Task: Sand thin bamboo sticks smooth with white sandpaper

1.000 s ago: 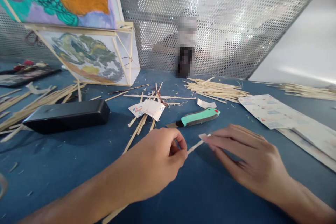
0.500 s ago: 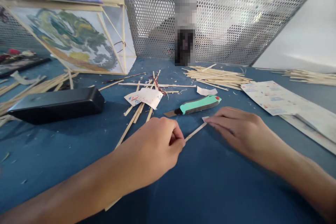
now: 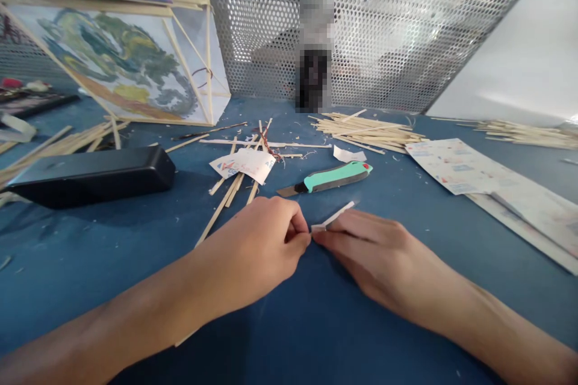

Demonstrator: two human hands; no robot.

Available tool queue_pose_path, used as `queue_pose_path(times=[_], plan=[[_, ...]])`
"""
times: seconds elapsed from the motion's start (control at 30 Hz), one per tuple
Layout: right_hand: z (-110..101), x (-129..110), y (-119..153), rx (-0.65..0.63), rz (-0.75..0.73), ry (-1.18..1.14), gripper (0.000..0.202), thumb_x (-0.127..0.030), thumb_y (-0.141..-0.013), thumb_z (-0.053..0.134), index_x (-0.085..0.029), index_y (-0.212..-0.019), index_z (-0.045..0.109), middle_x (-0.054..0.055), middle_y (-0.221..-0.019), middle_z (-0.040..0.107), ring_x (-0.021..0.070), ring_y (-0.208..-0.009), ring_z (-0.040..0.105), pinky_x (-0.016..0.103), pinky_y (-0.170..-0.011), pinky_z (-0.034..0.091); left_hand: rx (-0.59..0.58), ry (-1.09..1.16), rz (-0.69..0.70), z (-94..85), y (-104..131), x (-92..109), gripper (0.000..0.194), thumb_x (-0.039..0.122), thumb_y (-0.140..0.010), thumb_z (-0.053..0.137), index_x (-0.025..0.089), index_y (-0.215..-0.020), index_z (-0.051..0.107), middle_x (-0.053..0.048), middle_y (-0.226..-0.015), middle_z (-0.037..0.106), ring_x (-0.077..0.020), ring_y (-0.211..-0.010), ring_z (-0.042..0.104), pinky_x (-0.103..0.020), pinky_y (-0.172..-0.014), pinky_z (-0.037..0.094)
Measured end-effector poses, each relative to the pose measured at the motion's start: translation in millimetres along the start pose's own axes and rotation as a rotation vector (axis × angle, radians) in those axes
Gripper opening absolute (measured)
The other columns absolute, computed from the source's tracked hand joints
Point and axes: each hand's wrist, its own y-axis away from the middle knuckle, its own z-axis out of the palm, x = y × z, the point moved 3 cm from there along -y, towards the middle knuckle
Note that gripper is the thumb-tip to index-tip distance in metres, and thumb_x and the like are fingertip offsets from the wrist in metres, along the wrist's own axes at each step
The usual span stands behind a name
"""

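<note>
My left hand [image 3: 271, 246] is closed in a pinch on a thin pale wooden stick [image 3: 338, 215], whose tip points up and to the right. Close beside those fingertips, my right hand [image 3: 379, 252] pinches a small white piece of paper [image 3: 318, 228] against the stick. Just beyond both hands lies a teal utility knife [image 3: 338, 177] with its blade pointing left. Printed paper scraps [image 3: 246, 163] rest on several crossed sticks [image 3: 221, 210] behind my left hand. Another small paper scrap [image 3: 349, 154] lies behind the knife.
A black box-like object [image 3: 90, 174] lies at left, before a wooden frame with a painted sheet [image 3: 121, 66]. Piles of sticks [image 3: 365, 131] lie at the back. Printed sheets [image 3: 456, 165] are at right. A perforated metal panel [image 3: 383, 30] stands behind.
My right hand has moved left and nearer along the stick with the small paper, from its far end to beside my left fingertips. The view has shifted slightly.
</note>
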Motion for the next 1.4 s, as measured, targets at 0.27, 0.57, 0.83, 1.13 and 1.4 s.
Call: queue_pose_path(times=[0.27, 0.57, 0.83, 1.13, 1.4], plan=[[-23, 51, 13, 0.205, 0.364, 0.29, 0.023, -0.019, -0.103, 0.055, -0.023, -0.103, 0.078, 0.005, -0.093, 0.075, 0.0202, -0.077, 0.071, 0.035, -0.069, 0.056, 0.007, -0.074, -0.007, -3.7, 3, 9, 0.021, 0.038, -0.095, 0.055, 0.026, -0.08, 0.064, 0.007, -0.058, 0.067, -0.0116, -0.049, 0.061, -0.023, -0.043, 0.039], [-7, 15, 7, -0.037, 0.035, 0.038, 0.026, -0.013, -0.106, 0.049, -0.017, -0.119, 0.071, 0.009, -0.102, 0.071, 0.0188, -0.089, 0.068, 0.031, -0.076, 0.055, -0.015, -0.129, -0.026, -7.4, 5, 17, 0.022, 0.035, -0.096, 0.053, 0.025, -0.08, 0.064, 0.003, -0.065, 0.069, -0.014, -0.056, 0.063, -0.026, -0.048, 0.038], [-14, 24, 9, -0.031, 0.059, 0.236, 0.031, -0.006, -0.101, 0.046, -0.014, -0.122, 0.068, 0.011, -0.101, 0.069, 0.0222, -0.092, 0.067, 0.036, -0.078, 0.057, -0.037, -0.155, -0.041, -10.2, 6, 23, 0.019, 0.031, -0.097, 0.055, 0.023, -0.082, 0.065, 0.002, -0.067, 0.068, -0.0146, -0.058, 0.061, -0.028, -0.052, 0.038], [-14, 31, 14, -0.092, 0.158, 0.499, 0.031, -0.009, -0.1, 0.04, -0.013, -0.108, 0.07, 0.01, -0.088, 0.064, 0.0234, -0.08, 0.064, 0.035, -0.068, 0.052, -0.041, -0.211, -0.056, -10.5, 8, 22, 0.022, 0.03, -0.096, 0.052, 0.024, -0.079, 0.063, 0.001, -0.063, 0.065, -0.0156, -0.055, 0.061, -0.03, -0.05, 0.037], [-13, 15, 9, 0.077, 0.043, 0.346, 0.028, -0.01, -0.102, 0.049, -0.016, -0.121, 0.069, 0.009, -0.096, 0.069, 0.0198, -0.081, 0.067, 0.031, -0.071, 0.054, -0.013, -0.223, -0.022, -8.3, 6, 19, 0.02, 0.027, -0.095, 0.052, 0.024, -0.079, 0.064, 0.0, -0.066, 0.067, -0.0167, -0.059, 0.063, -0.031, -0.053, 0.039]])
